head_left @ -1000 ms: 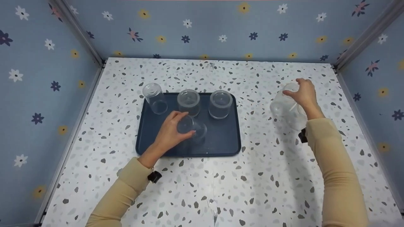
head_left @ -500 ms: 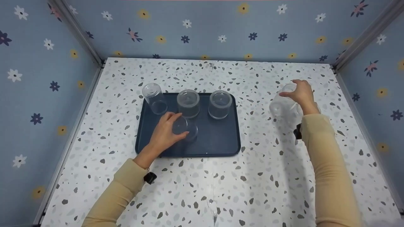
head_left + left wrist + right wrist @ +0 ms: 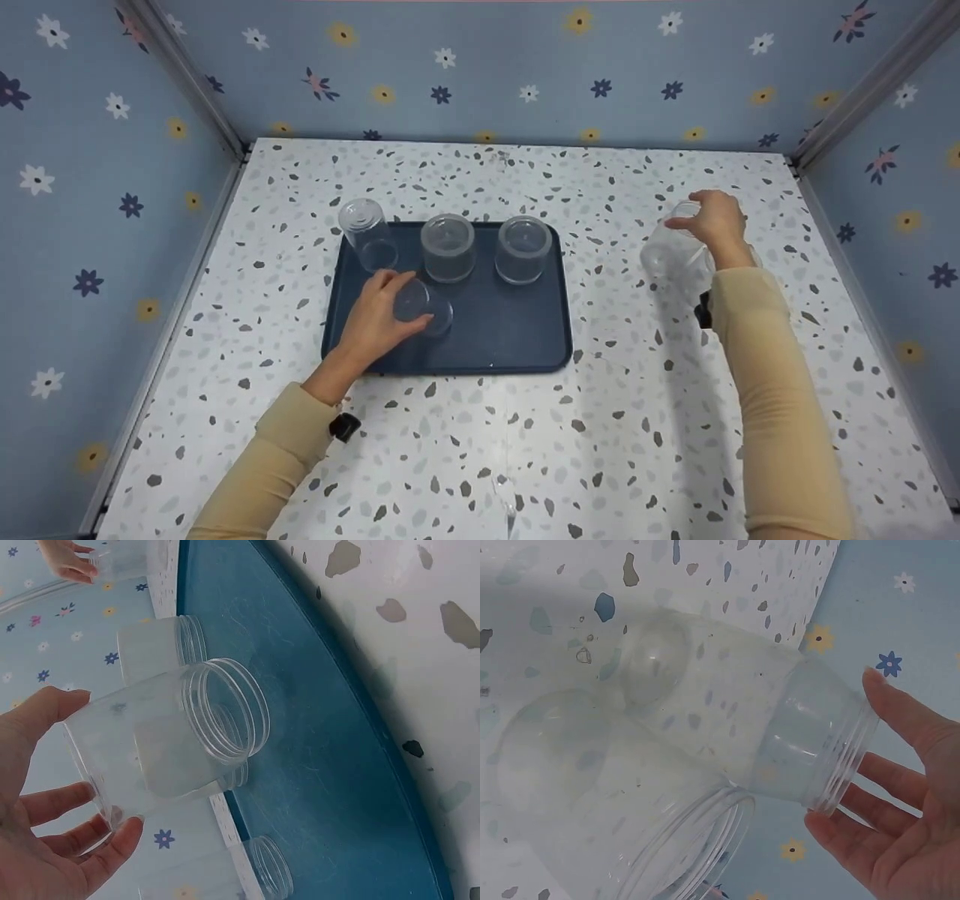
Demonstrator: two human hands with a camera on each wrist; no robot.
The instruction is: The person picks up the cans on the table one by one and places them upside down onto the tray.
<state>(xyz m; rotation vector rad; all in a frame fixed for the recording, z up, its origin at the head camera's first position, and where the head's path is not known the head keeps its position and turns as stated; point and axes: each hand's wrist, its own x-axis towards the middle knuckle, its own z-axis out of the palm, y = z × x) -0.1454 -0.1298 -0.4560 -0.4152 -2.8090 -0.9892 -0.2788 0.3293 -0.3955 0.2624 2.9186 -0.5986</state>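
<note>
A: Left hand [image 3: 375, 317]?
B: Grips an inverted clear jar [image 3: 161, 727] over the tray [image 3: 517, 337], nearer its left edge.
A: Right hand [image 3: 718, 225]?
B: Pinches an upright clear jar [image 3: 735, 697] near the right edge of the surface [image 3: 615, 450].

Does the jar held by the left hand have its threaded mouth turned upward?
No, the left hand holds the jar upside down, with its threaded mouth toward the blue tray.

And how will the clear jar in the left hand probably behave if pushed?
Likely stiff: the clear jar shows no dent where the left hand pinches it. Its smooth, shiny wall may slip, and its round body could roll if laid sideways.
</note>
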